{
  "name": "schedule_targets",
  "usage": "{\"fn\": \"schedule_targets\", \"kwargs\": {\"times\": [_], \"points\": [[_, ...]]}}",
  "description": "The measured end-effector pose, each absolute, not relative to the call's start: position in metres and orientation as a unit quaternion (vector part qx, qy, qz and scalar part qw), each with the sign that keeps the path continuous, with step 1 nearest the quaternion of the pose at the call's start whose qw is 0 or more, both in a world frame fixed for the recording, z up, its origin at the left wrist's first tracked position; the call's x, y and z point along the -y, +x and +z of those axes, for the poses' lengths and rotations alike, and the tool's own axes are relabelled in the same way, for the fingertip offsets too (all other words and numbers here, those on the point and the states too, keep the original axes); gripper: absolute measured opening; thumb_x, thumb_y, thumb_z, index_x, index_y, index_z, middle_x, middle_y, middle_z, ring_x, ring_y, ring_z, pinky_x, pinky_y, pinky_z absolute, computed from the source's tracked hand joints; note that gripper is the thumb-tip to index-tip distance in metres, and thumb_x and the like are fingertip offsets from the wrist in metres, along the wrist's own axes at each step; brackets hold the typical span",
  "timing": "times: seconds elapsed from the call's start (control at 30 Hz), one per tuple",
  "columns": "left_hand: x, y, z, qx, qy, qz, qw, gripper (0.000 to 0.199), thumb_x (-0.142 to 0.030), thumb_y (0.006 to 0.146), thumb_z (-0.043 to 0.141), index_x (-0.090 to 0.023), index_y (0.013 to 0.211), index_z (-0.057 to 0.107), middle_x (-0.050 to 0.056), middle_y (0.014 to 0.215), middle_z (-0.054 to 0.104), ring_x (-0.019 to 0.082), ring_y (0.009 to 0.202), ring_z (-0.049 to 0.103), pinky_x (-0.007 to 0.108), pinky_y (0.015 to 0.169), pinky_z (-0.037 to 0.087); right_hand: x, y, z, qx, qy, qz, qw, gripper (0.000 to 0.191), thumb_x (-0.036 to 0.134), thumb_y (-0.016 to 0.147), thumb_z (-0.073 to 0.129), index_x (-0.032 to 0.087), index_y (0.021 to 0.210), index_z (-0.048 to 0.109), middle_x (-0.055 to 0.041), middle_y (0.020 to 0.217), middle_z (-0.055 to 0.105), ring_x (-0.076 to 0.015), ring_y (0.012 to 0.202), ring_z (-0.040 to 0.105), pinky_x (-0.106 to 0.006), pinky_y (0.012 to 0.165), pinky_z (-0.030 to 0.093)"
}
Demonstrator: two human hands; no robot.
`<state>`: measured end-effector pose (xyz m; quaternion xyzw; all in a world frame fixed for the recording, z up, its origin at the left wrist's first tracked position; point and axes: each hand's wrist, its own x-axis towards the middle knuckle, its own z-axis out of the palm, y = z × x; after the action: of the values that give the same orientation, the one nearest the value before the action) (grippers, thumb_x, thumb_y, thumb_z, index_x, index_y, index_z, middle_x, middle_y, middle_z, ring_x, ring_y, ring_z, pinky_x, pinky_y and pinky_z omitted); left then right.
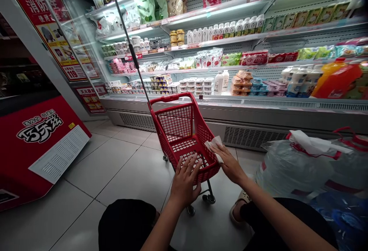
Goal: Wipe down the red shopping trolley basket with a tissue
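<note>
A small red shopping cart (183,142) with mesh sides and black-wheeled legs stands on the floor in front of me. My left hand (185,182) is at the cart's near edge, fingers stretched out and slightly apart, with nothing in it. It seems to rest on the rim, though the contact is hidden under the palm. On the cart's right side, my right hand (228,163) holds a white tissue (214,143) against the upper rim. Its fingers lie over the tissue, which sticks out past the fingertips.
A refrigerated display shelf (218,107) of dairy and drinks runs behind the cart. Plastic-wrapped water bottles (299,170) stand close on the right. At left is a red freezer (37,136). A thin black pole (126,32) rises at the cart's left. Grey tiles (115,159) cover the floor.
</note>
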<state>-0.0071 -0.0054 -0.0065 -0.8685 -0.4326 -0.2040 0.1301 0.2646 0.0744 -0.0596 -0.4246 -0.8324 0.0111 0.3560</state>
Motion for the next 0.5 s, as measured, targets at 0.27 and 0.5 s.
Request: {"fn": "schedule_targets", "kwargs": {"times": [0.27, 0.5], "points": [[0.006, -0.001, -0.009, 0.451, -0.856, -0.212, 0.139, 0.087, -0.030, 0.091, 0.059, -0.022, 0.168, 0.019, 0.006, 0.174, 0.023, 0.028, 0.160, 0.025, 0.053, 0.131, 0.018, 0.000, 0.196, -0.060, 0.810, -0.475, -0.070, 0.338, 0.086, 0.008, 0.090, 0.041, 0.023, 0.169, 0.012, -0.0035, 0.173, 0.026, -0.0242, 0.160, 0.020, -0.052, 0.130, 0.025], [0.000, -0.004, -0.004, 0.445, -0.859, -0.199, 0.156, 0.097, -0.021, 0.084, 0.061, -0.021, 0.169, 0.013, 0.010, 0.175, 0.019, 0.030, 0.159, 0.028, 0.050, 0.127, 0.029, -0.016, 0.231, -0.052, 0.875, -0.397, -0.120, 0.251, 0.096, -0.001, 0.082, 0.037, 0.024, 0.169, 0.005, -0.0015, 0.173, 0.023, -0.0177, 0.159, 0.022, -0.044, 0.129, 0.028]]}}
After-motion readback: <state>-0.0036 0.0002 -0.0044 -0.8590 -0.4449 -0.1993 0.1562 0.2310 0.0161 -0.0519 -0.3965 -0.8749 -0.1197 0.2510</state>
